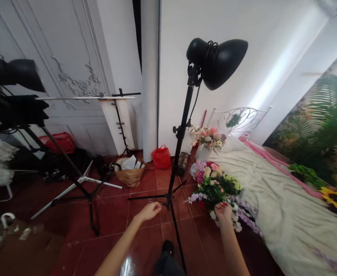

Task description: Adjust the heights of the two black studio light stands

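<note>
Both half-curled, contents unclear — left hand (150, 211) by lamp stand (180, 134), right hand (224, 212) before flowers (213, 173)

The left arm (125, 241) is bare and extends forward, angled inward toward the body's midline. The left hand (151, 210) points inward, with its fingers partly curled. The right arm (234, 247) is bare, extends forward and leans slightly inward. The right hand (224, 211) is about level with the left and well apart from it; its fingers bend inward. Full finger closure cannot be determined on either hand. One foot (167, 248) is visible between the forearms.
</note>
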### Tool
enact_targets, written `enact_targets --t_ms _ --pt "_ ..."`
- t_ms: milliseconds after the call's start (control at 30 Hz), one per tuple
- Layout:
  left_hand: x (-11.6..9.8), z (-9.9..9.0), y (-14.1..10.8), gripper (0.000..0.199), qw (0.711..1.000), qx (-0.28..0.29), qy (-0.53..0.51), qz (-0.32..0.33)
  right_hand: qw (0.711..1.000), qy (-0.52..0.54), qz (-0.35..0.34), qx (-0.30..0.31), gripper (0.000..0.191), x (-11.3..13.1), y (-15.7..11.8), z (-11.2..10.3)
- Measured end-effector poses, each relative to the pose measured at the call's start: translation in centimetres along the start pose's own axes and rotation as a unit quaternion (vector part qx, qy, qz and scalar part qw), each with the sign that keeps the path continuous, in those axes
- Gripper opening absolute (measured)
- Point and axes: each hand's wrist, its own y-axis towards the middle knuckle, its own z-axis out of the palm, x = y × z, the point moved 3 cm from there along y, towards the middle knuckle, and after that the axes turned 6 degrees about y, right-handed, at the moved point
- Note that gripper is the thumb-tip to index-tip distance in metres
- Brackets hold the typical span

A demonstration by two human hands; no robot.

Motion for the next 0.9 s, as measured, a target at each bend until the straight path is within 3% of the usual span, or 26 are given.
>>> enact_targets --t_ms 167,300,400,533,600,633,700,767,833,900 --pt "-6.9 -8.1 11.8 0.04 0.979 -0.195 -0.011 0.063 0.991 -0.005 0.099 0.091 0.015 -1.9 6.6 9.1" --pt "-12.4 -14.1 18.7 0.05 0.938 -0.327 -0.035 0.113 0.966 -0.135 0.095 0.199 0.017 -1.9 9.9 15.9" --pt "-15.5 -17.1 22.1 0.054 0.915 -0.367 -0.074 0.152 0.937 -0.227 0.068 0.256 0.017 -2.4 11.2 20.6" --pt "-17.3 -18.6 25.3 0.041 0.906 -0.346 -0.176 0.171 0.899 -0.316 0.027 0.302 0.024 -3.0 12.3 24.8" --pt "-17.5 -18.9 26.5 0.034 0.897 -0.336 -0.235 0.164 0.839 -0.425 -0.041 0.338 0.028 -2.6 12.5 26.1" --pt "-17.5 -19.0 27.1 0.032 0.892 -0.331 -0.263 0.158 0.791 -0.492 -0.085 0.354 0.032 -2.3 12.6 26.6" --pt "-17.7 -19.5 28.2 0.03 0.885 -0.315 -0.311 0.144 0.667 -0.622 -0.165 0.375 0.041 -1.5 12.4 27.6" --pt "-18.1 -20.2 29.0 0.031 0.875 -0.313 -0.348 0.127 0.574 -0.695 -0.2 0.384 0.047 -0.8 12.3 28.5" --pt "-18.6 -20.9 29.5 0.032 0.862 -0.324 -0.374 0.111 0.523 -0.728 -0.208 0.391 0.051 -0.2 12.3 29.3" --pt "-19.0 -21.4 29.8 0.032 0.855 -0.328 -0.39 0.097 0.507 -0.736 -0.205 0.399 0.055 0.0 12.5 30.2"
